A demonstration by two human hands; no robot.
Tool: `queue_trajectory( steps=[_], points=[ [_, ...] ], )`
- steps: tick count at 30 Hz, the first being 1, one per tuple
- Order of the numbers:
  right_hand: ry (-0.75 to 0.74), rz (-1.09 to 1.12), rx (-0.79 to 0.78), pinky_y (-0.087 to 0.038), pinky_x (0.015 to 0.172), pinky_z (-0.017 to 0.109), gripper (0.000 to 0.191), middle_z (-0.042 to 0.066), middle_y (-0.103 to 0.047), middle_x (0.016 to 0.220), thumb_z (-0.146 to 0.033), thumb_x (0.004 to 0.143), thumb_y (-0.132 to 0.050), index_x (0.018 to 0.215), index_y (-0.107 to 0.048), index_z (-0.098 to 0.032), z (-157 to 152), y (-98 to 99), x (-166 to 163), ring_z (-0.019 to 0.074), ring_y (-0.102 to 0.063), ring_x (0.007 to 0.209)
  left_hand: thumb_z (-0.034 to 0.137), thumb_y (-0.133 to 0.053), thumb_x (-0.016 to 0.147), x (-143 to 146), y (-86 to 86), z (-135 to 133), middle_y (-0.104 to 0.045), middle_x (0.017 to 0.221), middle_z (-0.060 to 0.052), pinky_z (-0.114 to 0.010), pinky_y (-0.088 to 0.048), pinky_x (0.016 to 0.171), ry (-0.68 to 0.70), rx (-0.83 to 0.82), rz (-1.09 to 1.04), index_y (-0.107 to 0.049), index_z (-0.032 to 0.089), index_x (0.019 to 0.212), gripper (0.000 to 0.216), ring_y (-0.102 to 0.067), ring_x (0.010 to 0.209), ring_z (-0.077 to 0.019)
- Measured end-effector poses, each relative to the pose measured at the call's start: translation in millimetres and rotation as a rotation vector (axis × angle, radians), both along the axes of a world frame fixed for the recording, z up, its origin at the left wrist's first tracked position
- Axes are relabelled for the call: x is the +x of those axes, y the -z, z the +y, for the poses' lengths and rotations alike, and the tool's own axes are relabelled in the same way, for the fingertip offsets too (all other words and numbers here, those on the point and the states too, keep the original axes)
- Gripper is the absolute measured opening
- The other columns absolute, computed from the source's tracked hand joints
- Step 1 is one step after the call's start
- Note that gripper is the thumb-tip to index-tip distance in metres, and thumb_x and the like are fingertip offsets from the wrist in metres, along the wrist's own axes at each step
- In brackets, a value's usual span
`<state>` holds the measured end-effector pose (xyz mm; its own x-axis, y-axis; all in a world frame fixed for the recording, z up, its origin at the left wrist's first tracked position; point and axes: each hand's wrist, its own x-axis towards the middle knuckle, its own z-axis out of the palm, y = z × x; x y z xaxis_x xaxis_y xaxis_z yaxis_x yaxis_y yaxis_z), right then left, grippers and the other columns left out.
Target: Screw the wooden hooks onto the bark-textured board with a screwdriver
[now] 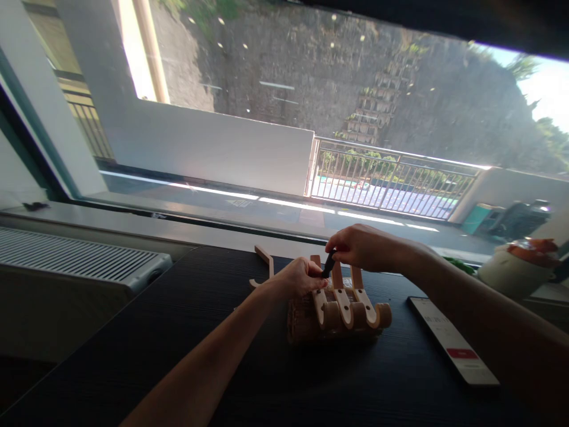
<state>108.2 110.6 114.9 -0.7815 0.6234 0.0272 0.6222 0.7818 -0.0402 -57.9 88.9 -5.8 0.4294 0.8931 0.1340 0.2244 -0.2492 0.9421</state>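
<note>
A small black-handled screwdriver (329, 263) stands tilted in my right hand (358, 246), whose fingers are closed on the top of its handle. Just below, my left hand (306, 277) has its fingers pinched at the screwdriver's lower end, against the leftmost wooden hook (319, 308). What lies between those fingertips is hidden. Two more curved wooden hooks stand beside it, the middle hook (343, 308) and the right hook (367, 308), both with dark screws showing. All three rest on a brownish block in clear wrapping (302, 323).
An angled wooden piece (265, 261) lies left of the hooks on the dark table (249, 379). To the right is a phone (453, 341) with a lit screen. A pale pot (507, 270) stands beyond it. The window sill (146, 228) and a radiator (80, 255) border the table.
</note>
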Motion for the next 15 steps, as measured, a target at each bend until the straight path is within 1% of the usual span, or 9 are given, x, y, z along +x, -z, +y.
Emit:
queue_trajectory(
  steps=[2, 6, 8, 11, 13, 15],
  points=[
    [0.004, -0.001, 0.015, -0.030, 0.050, 0.021, 0.023, -0.001, -0.062, 0.065, -0.033, 0.079, -0.049, 0.090, -0.067, -0.023, -1, 1.4, 0, 0.0087, -0.047, 0.053, 0.040, -0.062, 0.067, 0, -1.8, -1, -0.043, 0.053, 0.003, -0.021, -0.025, 0.046, 0.010, -0.008, 0.003, -0.057, 0.009, 0.057, 0.033, -0.036, 0.049, -0.0061],
    [0.040, -0.011, 0.073, -0.031, 0.051, 0.022, 0.027, 0.002, -0.063, 0.066, -0.038, 0.079, -0.049, 0.084, -0.067, -0.019, -3, 3.7, -3, 0.0101, -0.048, 0.055, 0.043, -0.061, 0.068, 0, -1.9, -1, -0.046, 0.053, 0.002, -0.022, -0.027, 0.047, 0.013, -0.029, 0.016, -0.060, 0.009, 0.060, 0.034, -0.038, 0.050, -0.0069],
    [0.042, -0.011, 0.058, -0.031, 0.052, 0.022, 0.027, 0.002, -0.064, 0.068, -0.038, 0.078, -0.051, 0.088, -0.067, -0.019, -2, 2.9, -3, 0.0103, -0.050, 0.057, 0.043, -0.062, 0.067, -1, -0.1, -1, -0.047, 0.053, 0.002, -0.021, -0.027, 0.046, 0.011, -0.035, 0.017, -0.061, 0.009, 0.061, 0.035, -0.038, 0.049, -0.0068],
    [0.007, 0.002, 0.004, -0.031, 0.051, 0.021, 0.026, -0.001, -0.064, 0.071, -0.032, 0.076, -0.053, 0.097, -0.065, -0.024, 0, 1.0, -2, 0.0091, -0.050, 0.055, 0.042, -0.061, 0.068, -1, 4.2, 2, -0.049, 0.055, 0.002, -0.021, -0.027, 0.046, 0.004, -0.030, 0.027, -0.065, 0.008, 0.068, 0.034, -0.039, 0.049, -0.0071],
    [-0.009, 0.007, 0.007, -0.031, 0.051, 0.020, 0.025, -0.002, -0.064, 0.070, -0.029, 0.076, -0.052, 0.096, -0.066, -0.025, 1, 0.9, -1, 0.0084, -0.049, 0.054, 0.041, -0.060, 0.069, -2, 6.6, 3, -0.049, 0.055, 0.001, -0.022, -0.027, 0.047, 0.001, -0.012, 0.036, -0.066, 0.008, 0.071, 0.034, -0.038, 0.050, -0.0072],
    [-0.002, 0.009, 0.039, -0.031, 0.051, 0.021, 0.022, -0.001, -0.063, 0.067, -0.030, 0.077, -0.051, 0.090, -0.068, -0.023, 0, 1.9, -1, 0.0086, -0.048, 0.054, 0.041, -0.059, 0.071, -2, 7.6, 4, -0.048, 0.055, 0.002, -0.022, -0.027, 0.047, 0.008, 0.002, 0.041, -0.066, 0.008, 0.070, 0.033, -0.038, 0.049, -0.0070]
  ],
)
